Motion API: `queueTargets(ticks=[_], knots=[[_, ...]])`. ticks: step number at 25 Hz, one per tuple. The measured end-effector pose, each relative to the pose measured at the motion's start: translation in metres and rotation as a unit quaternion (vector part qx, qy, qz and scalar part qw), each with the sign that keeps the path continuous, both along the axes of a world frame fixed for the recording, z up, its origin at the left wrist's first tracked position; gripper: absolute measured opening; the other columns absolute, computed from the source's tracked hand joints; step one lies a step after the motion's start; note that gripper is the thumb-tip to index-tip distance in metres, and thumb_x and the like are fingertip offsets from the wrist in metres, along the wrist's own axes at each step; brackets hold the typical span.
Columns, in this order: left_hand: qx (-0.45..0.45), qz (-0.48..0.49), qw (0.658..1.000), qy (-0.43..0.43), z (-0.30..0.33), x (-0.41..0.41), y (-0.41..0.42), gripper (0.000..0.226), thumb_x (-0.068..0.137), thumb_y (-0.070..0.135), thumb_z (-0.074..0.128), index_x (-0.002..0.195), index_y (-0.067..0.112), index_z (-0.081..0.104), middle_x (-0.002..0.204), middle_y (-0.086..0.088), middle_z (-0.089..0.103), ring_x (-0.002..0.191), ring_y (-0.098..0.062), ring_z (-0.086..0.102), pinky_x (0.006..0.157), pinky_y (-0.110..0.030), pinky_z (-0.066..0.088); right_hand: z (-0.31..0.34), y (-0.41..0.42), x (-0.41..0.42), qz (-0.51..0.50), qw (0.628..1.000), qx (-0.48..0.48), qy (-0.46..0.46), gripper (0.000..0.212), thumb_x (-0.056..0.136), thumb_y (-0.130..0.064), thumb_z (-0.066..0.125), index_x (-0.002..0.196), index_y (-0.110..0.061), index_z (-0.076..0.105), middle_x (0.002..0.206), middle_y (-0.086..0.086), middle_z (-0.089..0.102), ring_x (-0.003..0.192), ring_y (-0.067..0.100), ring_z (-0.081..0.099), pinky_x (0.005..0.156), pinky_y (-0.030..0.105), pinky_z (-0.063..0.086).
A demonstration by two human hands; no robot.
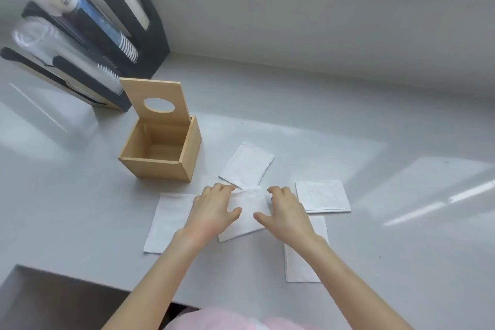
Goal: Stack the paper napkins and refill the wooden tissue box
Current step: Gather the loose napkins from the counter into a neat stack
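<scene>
grey counter [294,104]; left hand [211,209] and right hand [286,211] spread flat, pressing centre napkin [247,214]

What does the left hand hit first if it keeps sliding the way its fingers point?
Likely the far napkin, just past the left hand fingertips. The wooden box sits further left, probably off that line, though depth is unclear.

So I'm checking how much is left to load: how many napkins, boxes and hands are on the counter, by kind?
White square paper napkins: 5, at far, right, centre under both hands, left, near right
Light wooden tissue box with raised lid, empty: 1
Bare hands on the centre napkin: 2, left hand, right hand
Total: 8
</scene>
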State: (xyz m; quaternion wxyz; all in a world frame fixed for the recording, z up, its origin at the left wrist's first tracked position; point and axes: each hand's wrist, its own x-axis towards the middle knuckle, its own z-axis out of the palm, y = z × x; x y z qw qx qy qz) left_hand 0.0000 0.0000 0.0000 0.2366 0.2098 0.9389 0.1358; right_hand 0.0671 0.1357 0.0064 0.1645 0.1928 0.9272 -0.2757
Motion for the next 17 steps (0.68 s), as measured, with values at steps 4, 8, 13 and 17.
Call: queueTargets(ticks=[4,8,13,17], knots=[[-0.007,0.03,0.999,0.012,-0.008,0.002,-0.001,0.05,0.089,0.033,0.047,0.136,0.02,0.034,0.138,0.0,0.039,0.129,-0.022,0.033,0.102,-0.033,0.029,-0.004,-0.005,-0.003,0.014,0.999,0.049,-0.019,0.043,0.085,-0.025,0.056,0.121,-0.007,0.04,0.124,0.012,0.043,0.115,0.03,0.042,0.092,0.038,0.041],[-0.009,0.045,0.999,0.017,-0.012,0.005,0.002,0.044,0.087,0.031,0.048,0.129,0.019,0.041,0.129,-0.002,0.045,0.122,-0.022,0.039,0.097,-0.034,0.031,-0.005,-0.008,-0.01,-0.001,0.998,0.043,-0.037,0.03,0.086,-0.015,0.052,0.112,-0.005,0.04,0.12,0.014,0.048,0.112,0.032,0.045,0.086,0.037,0.038],[0.033,0.086,0.996,0.002,-0.015,0.012,0.004,0.029,0.085,0.027,0.049,0.111,0.015,0.048,0.111,-0.004,0.059,0.107,-0.023,0.051,0.088,-0.034,0.032,-0.013,-0.006,-0.011,-0.009,0.999,0.022,-0.041,0.025,0.084,-0.01,0.047,0.109,-0.007,0.048,0.117,0.012,0.052,0.113,0.03,0.043,0.088,0.037,0.034],[0.051,0.091,0.995,-0.006,-0.014,0.015,0.004,0.017,0.085,0.028,0.049,0.095,0.016,0.057,0.089,0.001,0.063,0.095,-0.024,0.058,0.079,-0.032,0.035,-0.017,-0.006,-0.003,0.008,1.0,0.025,-0.006,0.026,0.082,-0.006,0.044,0.106,-0.01,0.053,0.114,0.011,0.051,0.108,0.03,0.042,0.082,0.033,0.029]])
